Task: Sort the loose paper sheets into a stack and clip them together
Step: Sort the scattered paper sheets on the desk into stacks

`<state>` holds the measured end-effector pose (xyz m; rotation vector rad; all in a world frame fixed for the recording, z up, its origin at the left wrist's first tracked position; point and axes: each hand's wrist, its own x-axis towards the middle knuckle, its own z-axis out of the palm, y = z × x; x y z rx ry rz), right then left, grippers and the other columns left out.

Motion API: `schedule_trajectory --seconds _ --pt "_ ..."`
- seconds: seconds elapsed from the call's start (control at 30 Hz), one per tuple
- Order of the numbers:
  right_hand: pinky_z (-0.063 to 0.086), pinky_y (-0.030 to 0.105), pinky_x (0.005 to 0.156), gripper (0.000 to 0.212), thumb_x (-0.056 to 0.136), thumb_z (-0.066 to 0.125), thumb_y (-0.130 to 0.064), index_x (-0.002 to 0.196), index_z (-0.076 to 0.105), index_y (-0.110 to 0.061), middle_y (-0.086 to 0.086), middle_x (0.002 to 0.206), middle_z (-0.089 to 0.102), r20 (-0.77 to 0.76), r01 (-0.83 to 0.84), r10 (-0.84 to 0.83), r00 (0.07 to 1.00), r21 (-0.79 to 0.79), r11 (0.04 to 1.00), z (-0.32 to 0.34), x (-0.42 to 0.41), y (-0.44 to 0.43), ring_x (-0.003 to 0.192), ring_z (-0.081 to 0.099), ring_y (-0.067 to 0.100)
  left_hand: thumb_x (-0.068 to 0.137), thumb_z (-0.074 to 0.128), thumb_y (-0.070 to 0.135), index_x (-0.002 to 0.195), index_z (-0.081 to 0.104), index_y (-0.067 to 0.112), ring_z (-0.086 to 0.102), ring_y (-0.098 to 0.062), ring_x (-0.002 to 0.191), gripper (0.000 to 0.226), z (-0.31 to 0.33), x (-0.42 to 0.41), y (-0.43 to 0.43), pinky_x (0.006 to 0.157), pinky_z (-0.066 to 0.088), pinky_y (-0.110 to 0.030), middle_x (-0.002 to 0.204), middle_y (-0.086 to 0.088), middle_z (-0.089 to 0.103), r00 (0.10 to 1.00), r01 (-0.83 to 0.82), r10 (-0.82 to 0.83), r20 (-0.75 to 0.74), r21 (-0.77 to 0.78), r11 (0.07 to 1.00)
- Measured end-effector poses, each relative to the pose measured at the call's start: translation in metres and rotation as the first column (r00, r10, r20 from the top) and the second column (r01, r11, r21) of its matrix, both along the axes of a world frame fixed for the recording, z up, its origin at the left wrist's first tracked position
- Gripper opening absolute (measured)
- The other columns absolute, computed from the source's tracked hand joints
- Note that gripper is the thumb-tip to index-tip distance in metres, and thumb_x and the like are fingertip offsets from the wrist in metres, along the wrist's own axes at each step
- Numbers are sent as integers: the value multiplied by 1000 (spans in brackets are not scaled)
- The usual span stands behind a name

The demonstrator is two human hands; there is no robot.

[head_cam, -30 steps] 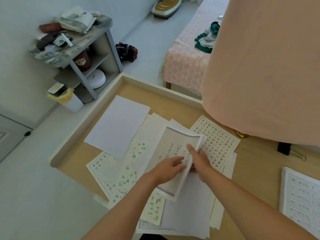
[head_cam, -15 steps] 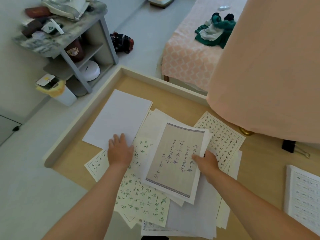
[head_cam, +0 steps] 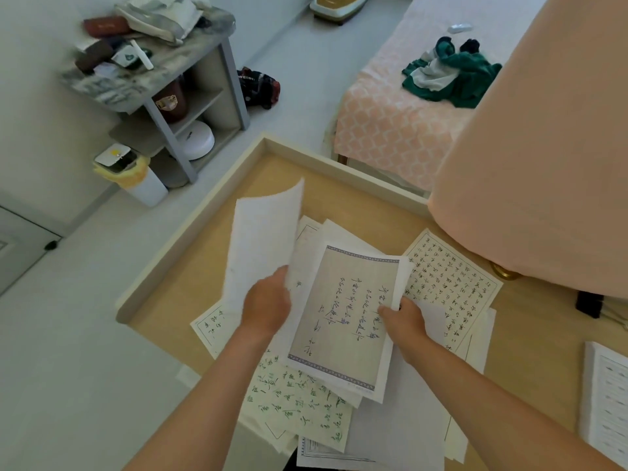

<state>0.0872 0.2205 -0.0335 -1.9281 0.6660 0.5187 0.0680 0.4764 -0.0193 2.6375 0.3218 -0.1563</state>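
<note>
Two sheets held, left hand [head_cam: 266, 305] gripping blank sheet [head_cam: 261, 239], right hand [head_cam: 404, 322] pinching handwritten sheet [head_cam: 343, 311], script illegible

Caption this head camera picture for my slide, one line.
Left hand holds up a blank sheet while the right hand holds a bordered handwritten page above scattered papers on the desk.

The pale wooden table [head_cam: 190, 277] has a raised cream rim along its left and far edges. Loose paper sheets overlap across its middle and near edge: a white sheet with green handwriting [head_cam: 299, 406], a gridded sheet of dark characters [head_cam: 445, 277] to the right, a boxed sheet [head_cam: 210, 324] nearest the left edge, and plain white sheets [head_cam: 407, 419] underneath. A black binder clip [head_cam: 589, 302] lies by the right edge, and a white printed stack [head_cam: 608, 402] sits nearer along that edge.
</note>
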Motion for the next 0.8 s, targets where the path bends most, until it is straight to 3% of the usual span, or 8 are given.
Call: schedule_trajectory --seconds 0.13,0.2,0.27,0.33,0.43,0.5,0.57,0.8 --pt "51 39 87 41 100 40 -50 118 62 -21 4 109 68 -93 190 -174 980 200 961 10 -3 9 100 62 23 93 40 8 121 61 20 61 -17 75 37 36 -19 -54 64 51 -29 105 -7 70 934 174 -274 -229 -376 910" --pt "51 38 83 43 98 38 -59 113 63 -27 2 106 69 -113 241 -217 970 287 927 14 -4 12 97 64 23 92 44 19 124 62 32 63 -8 86 39 39 -29 -71 74 56 -33 116 6 67 848 164 -402 -346 -549 820" --pt "49 35 82 30 93 61 -40 116 61 -20 4 110 68 -47 113 -106 993 178 978 14 -7 13 94 63 22 92 52 41 131 59 40 62 -2 106 40 34 -37 -78 84 52 -27 130 18 61 760 75 -492 -425 -694 716" --pt "50 31 75 34 83 70 -10 115 60 -12 8 109 68 -51 4 -3 999 22 1000 12 -11 12 88 62 22 93 53 50 127 64 36 61 -3 113 39 32 -42 -75 95 49 -28 127 17 64 802 -71 -414 -431 -756 650" --pt "48 25 60 23 80 65 2 98 62 -12 8 97 70 -77 -1 -2 997 -35 999 12 -21 7 69 60 16 96 56 32 129 61 25 51 -13 129 34 12 -42 -46 103 40 -29 132 9 61 963 -207 85 -256 -501 840" --pt "53 28 65 24 80 63 1 99 62 -14 6 96 69 -84 -11 5 996 -64 998 8 -27 3 74 63 19 94 57 26 142 45 22 34 -22 139 50 -1 -47 -21 108 36 -40 148 2 44 926 -341 297 -235 -176 924" --pt "58 36 76 33 81 58 -3 111 61 -15 4 101 68 -109 -67 56 992 -102 992 1 -34 2 85 65 23 90 61 29 148 32 18 24 -27 141 66 -9 -54 -8 106 36 -48 155 -3 28 849 -426 385 -362 -36 904" --pt "54 41 89 49 79 53 -15 127 51 -27 8 123 42 -170 -134 108 980 -154 979 -1 -54 42 109 51 30 85 70 35 146 31 12 34 -32 132 76 -20 -66 -22 97 42 -45 143 -12 36 828 -478 389 -405 -147 866"
